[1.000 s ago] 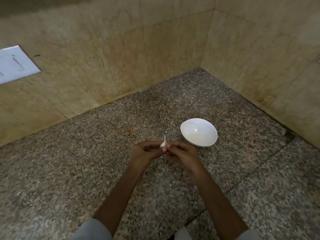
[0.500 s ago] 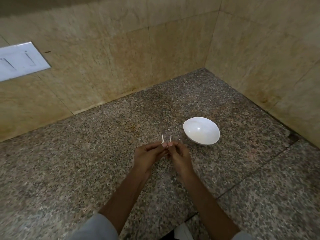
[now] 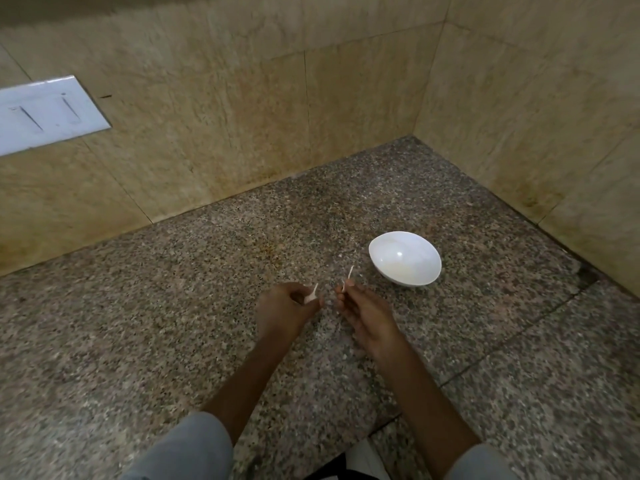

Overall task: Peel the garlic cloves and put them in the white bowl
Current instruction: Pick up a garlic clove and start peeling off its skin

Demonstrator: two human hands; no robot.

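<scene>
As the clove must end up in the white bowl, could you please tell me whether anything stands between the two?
Only the right hand, pinching a strip of peel, sits between the garlic clove in the left hand and the white bowl. Nothing else visible stands in the way.

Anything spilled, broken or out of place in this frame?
Nothing stands out. The bowl sits upright on the counter, apparently empty. The left hand holds a clove; the right hand pinches a strip of peel. Only brownish staining marks the wall base.
</scene>
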